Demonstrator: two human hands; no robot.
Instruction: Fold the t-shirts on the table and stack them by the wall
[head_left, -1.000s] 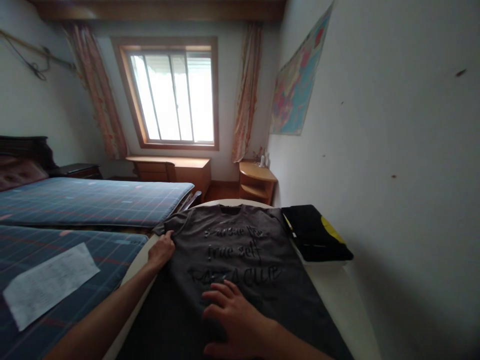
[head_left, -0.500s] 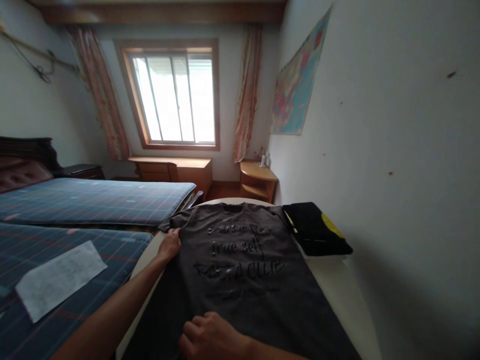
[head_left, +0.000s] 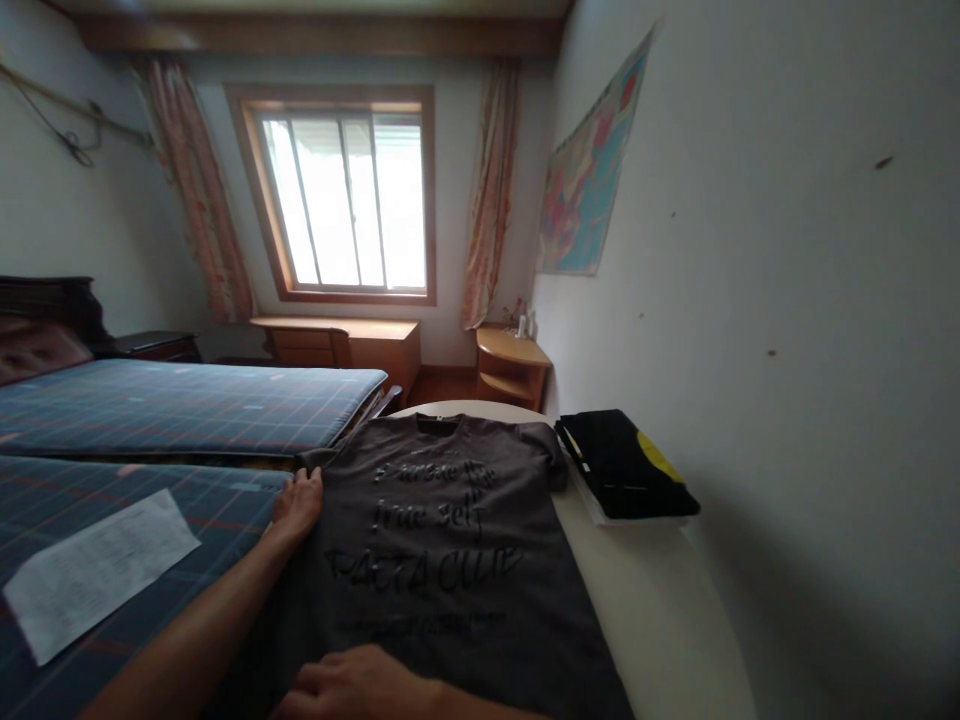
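A dark grey T-shirt [head_left: 442,540] with raised black lettering lies spread, front up, over a cream round-edged table [head_left: 660,620]. Its neckline points toward the window, and its lower hem is out of view. My left hand [head_left: 298,503] is closed on the shirt's left edge just below the sleeve. Low in the picture, my right hand [head_left: 360,685] has its fingers curled on the lower left part of the shirt, gripping the cloth; its fingertips are hidden. To the right of the shirt sits a folded black garment [head_left: 626,465] with a yellow patch.
Blue plaid mattresses [head_left: 210,405] lie on the left, one with a white sheet of paper [head_left: 101,570] on it. A white wall [head_left: 810,420] rises close on the right. Beyond the table are a corner shelf [head_left: 514,347] and a wooden desk [head_left: 382,345].
The T-shirt has shifted left across the table, away from the black garment, with both hands moving along with it. More bare tabletop shows on the right. The view has turned slightly.
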